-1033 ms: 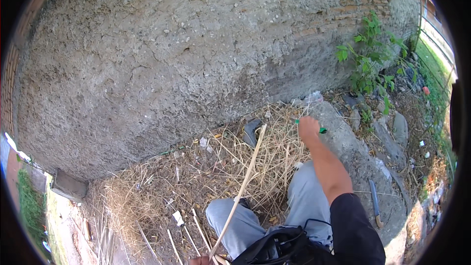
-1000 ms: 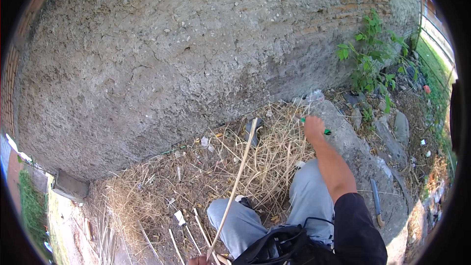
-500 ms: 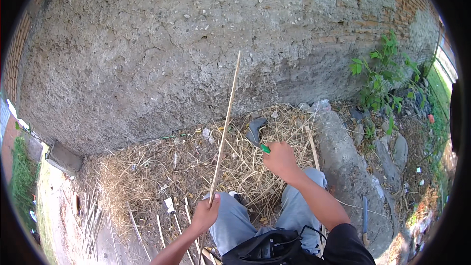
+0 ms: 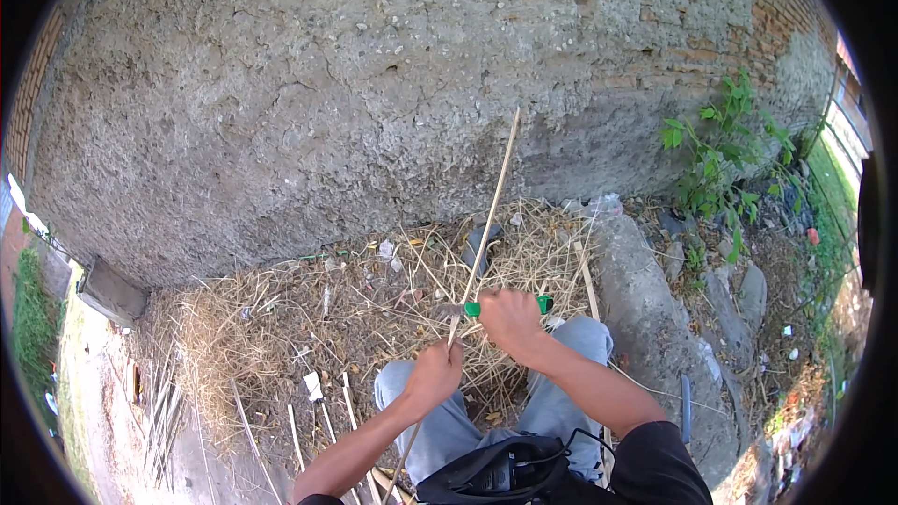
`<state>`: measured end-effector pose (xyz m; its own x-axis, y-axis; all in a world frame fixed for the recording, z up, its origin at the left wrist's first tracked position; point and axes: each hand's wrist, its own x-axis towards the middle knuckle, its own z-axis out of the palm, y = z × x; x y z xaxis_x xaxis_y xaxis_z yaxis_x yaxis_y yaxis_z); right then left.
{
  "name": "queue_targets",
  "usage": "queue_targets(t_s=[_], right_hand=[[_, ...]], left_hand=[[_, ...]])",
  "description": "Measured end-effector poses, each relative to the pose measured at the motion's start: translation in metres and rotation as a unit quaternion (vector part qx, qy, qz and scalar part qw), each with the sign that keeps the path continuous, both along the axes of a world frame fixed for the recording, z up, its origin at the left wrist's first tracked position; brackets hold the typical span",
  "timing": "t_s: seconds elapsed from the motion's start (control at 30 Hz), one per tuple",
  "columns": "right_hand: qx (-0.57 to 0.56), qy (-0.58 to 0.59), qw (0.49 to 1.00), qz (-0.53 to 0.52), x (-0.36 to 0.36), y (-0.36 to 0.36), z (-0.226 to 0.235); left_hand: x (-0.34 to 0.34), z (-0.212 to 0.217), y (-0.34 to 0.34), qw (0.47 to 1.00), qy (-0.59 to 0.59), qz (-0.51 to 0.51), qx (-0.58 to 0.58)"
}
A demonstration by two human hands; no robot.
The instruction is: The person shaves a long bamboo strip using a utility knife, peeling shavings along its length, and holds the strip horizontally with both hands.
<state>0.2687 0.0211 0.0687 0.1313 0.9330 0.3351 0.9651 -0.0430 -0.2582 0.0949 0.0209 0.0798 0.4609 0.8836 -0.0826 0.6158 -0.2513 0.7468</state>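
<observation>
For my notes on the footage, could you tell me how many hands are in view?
2. The left hand grips the long thin stick low down; the right hand holds a green-handled tool against the stick just above it. No others show.

The ground (image 4: 309, 337) at the foot of a rough plastered wall (image 4: 374, 84) is bare earth strewn with dry straw (image 4: 281, 318), thickest in a heap at the left and in a mat before the wall's base. Thin cut sticks (image 4: 332, 416) and scraps of pale litter (image 4: 313, 385) lie among the straw. A dark curved object (image 4: 479, 243) rests near the wall. To the right runs a long grey stone slab (image 4: 655, 318), with flat stones (image 4: 739, 304) and a green weed (image 4: 720, 150) beyond it.
</observation>
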Motion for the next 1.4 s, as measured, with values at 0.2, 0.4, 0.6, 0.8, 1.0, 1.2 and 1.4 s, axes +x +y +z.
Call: queue_targets(t_s=[0.2,0.4,0.6,0.8,1.0,1.2,1.4], right_hand=[[0.006,-0.019,1.0,0.0,0.008,0.014,-0.01],[-0.072,0.046,0.983,-0.16,0.086,0.054,0.0],[-0.054,-0.009,0.979,-0.199,0.159,0.057,-0.048],[-0.153,0.01,0.962,-0.224,0.175,0.075,-0.054],[-0.098,0.079,0.936,-0.328,0.237,0.054,-0.068],[-0.051,0.489,0.865,-0.105,0.143,0.049,-0.042],[-0.022,0.405,0.912,-0.057,0.046,0.011,0.001]], left_hand=[[0.0,0.001,-0.006,1.0,0.016,-0.011,-0.012],[-0.028,-0.004,-0.048,0.992,0.11,-0.055,-0.041],[-0.072,-0.004,-0.064,0.984,0.135,-0.088,-0.08],[-0.105,0.004,-0.067,0.977,0.177,-0.078,-0.088],[-0.174,-0.019,-0.078,0.981,0.135,-0.021,-0.139],[-0.145,-0.003,-0.037,0.938,-0.084,0.059,-0.331],[-0.097,0.015,-0.007,0.916,-0.156,0.051,-0.365]])
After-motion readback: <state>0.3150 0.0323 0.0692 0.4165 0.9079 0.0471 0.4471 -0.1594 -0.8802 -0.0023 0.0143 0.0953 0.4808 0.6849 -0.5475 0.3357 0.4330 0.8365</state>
